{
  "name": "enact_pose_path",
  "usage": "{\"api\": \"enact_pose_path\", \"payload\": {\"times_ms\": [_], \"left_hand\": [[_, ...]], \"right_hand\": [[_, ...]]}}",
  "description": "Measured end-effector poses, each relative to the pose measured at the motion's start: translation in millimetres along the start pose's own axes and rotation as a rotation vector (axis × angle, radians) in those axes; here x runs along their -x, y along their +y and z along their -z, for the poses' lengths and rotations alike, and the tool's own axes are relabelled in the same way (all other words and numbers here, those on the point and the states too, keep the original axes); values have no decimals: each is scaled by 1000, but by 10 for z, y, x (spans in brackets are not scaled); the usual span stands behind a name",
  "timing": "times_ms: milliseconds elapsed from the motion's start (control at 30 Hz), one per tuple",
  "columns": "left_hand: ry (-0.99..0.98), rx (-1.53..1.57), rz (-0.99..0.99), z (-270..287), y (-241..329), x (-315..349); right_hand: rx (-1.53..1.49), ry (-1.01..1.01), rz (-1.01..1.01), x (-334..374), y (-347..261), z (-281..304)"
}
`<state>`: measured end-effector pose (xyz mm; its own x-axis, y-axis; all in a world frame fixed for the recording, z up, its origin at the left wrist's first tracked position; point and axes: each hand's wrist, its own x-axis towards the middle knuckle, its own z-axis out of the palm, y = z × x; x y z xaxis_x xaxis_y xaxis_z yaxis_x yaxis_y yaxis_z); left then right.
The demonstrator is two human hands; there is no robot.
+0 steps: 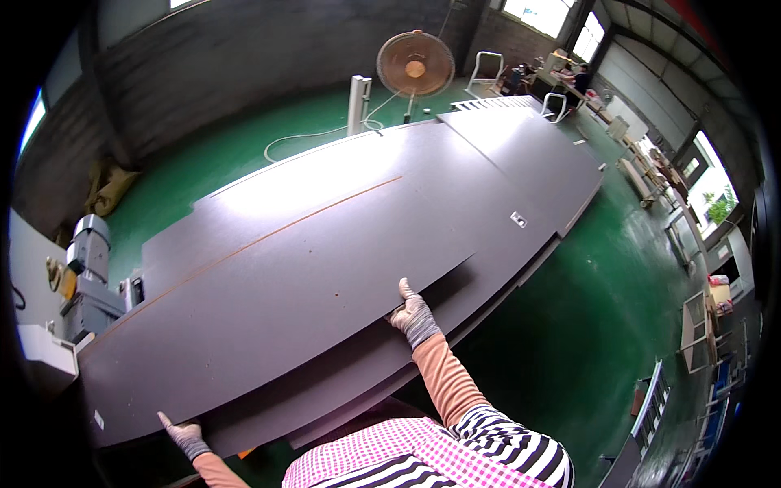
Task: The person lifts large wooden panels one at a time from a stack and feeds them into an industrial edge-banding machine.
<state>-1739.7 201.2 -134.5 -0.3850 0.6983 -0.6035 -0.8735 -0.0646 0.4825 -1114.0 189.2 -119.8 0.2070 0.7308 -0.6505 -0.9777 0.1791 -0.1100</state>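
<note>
A long, flat grey panel [268, 317] with an orange-brown far edge stretches across the picture. Along its near edge, my gloved left hand [184, 433] grips near the left end, thumb on top. Farther right, my gloved right hand [412, 315] grips the same edge, also with its thumb over the top; the other fingers of both hands are mostly hidden below. A dark gap separates this near edge from another grey panel [346, 386] underneath. More grey panels [529, 154] lie stacked beyond, one bearing a small white tag [518, 219].
At the left stand a machine with a grey motor [89, 244] and a white housing [49, 354]. A round fan [415, 65] and a white post [357, 106] with a cable stand behind the stack. Frames and racks [651, 407] line the right; a person [581, 79] is far off.
</note>
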Motion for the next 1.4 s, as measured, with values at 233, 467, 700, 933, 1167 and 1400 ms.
{"api": "enact_pose_path", "payload": {"times_ms": [233,467,700,933,1167,1400], "left_hand": [[206,-33,-94,7,-488,-140],[93,-51,-174,-88,-915,-49],[46,-1009,-565,-231,-1723,97],[-208,-959,-778,224,-2022,-121],[154,-145,-179,-1095,-3435,1054],[67,-132,-150,-1098,-3981,1347]], "right_hand": [[-31,31,-31,-115,-723,-16],[-13,-40,-172,-150,-1396,-86],[-99,15,-183,-357,-2291,-50],[-74,16,-183,-390,-2959,-212],[-15,34,-113,-583,-3825,-128],[23,33,-127,-1069,-4573,-135]]}}
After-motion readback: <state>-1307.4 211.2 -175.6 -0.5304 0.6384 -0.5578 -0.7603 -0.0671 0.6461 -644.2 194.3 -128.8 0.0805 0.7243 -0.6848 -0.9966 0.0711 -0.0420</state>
